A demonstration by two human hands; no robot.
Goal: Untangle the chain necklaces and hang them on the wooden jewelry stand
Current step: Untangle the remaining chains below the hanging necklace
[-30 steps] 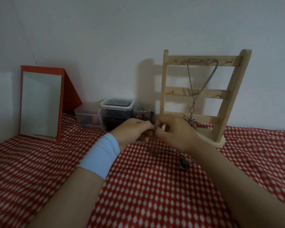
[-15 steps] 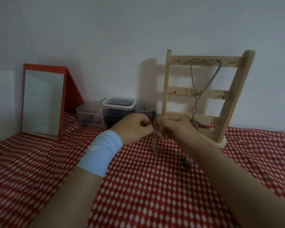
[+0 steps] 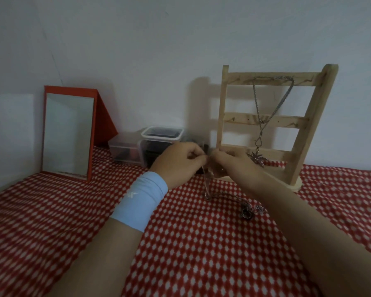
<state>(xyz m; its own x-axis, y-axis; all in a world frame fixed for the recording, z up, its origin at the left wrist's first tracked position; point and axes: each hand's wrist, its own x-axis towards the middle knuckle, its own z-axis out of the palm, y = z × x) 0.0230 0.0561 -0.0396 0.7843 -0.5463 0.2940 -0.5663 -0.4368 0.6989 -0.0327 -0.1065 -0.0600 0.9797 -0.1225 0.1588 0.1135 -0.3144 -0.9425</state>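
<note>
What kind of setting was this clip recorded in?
Likely a home dressing corner: a red-framed standing mirror, a wooden jewelry stand with a necklace hung on it, and clear plastic storage boxes sit on a red checked cloth against a plain wall.

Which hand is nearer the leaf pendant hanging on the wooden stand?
Right. The right hand is just left of the silver leaf-shaped pendant, almost touching; the left hand lies farther left, beyond the right hand.
</note>
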